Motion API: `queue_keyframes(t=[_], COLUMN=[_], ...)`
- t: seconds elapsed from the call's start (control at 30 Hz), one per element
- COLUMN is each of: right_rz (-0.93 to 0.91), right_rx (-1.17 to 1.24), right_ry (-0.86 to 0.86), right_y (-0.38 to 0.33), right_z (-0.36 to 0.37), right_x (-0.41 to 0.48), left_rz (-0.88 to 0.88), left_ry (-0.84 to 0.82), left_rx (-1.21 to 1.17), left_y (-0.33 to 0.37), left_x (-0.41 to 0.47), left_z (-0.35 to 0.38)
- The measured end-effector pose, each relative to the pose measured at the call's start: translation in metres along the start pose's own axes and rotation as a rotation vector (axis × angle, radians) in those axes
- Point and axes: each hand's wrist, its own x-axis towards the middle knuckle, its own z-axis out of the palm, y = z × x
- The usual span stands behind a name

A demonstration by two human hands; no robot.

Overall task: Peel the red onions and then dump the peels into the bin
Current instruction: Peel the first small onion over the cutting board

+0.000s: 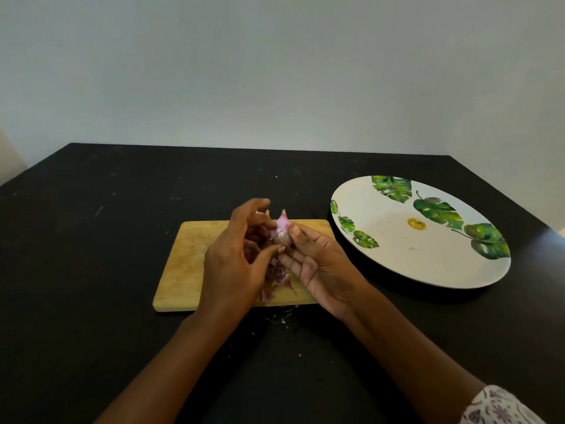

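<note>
Peeling approx mid-way, I judge: the small red onion shows pale pink-white flesh w/ a pointed flap of skin sticking up at its top, and some darker skin seems left low down. It's held in the air just above the board, btwn both hands. The left hand grips it from the left, fingers curled over its top and back, thumb tip at its lower edge. The right hand pinches it from the right, thumb pressed on its front, other fingers under it.

Loose purple-red onion peels lie heaped on the rectangular wooden cutting board, directly under the hands. A few white scraps sit on the black desk by the board's near edge. The round white plate w/ green leaf print, right of the board, holds no onions.

No bin in view, so dumping isn't done yet. Can't tell if more onions are left.
</note>
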Motion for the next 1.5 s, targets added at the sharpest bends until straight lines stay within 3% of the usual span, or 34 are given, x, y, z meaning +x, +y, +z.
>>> queue_keyframes(t=[0.2, 0.57, 0.73, 0.97, 1.17, 1.5], right_rz=[-0.004, 0.022, 0.021, 0.0, 0.009, -0.013], right_rx=[0.003, -0.079, -0.055, -0.002, -0.006, -0.107], right_ry=[-0.006, -0.035, -0.029, -0.051, -0.053, -0.055], right_y=[0.001, -0.001, -0.002, -0.003, -0.003, 0.001], right_z=[-0.003, -0.005, -0.002, -0.002, -0.004, -0.004], right_x=[0.001, 0.0, -0.001, -0.003, -0.001, 0.0], left_rz=[0.062, 0.096, 0.157, -0.042, -0.049, -0.066], left_ry=[0.037, -0.151, -0.099, -0.005, 0.023, -0.118], left_rx=[0.024, 0.084, 0.072, -0.07, -0.068, -0.106], left_y=[-0.008, -0.008, -0.006, 0.002, 0.003, 0.004], left_x=[0.0, 0.004, 0.001, 0.002, 0.002, 0.004], left_z=[-0.001, -0.003, 0.0, -0.002, -0.005, -0.004])
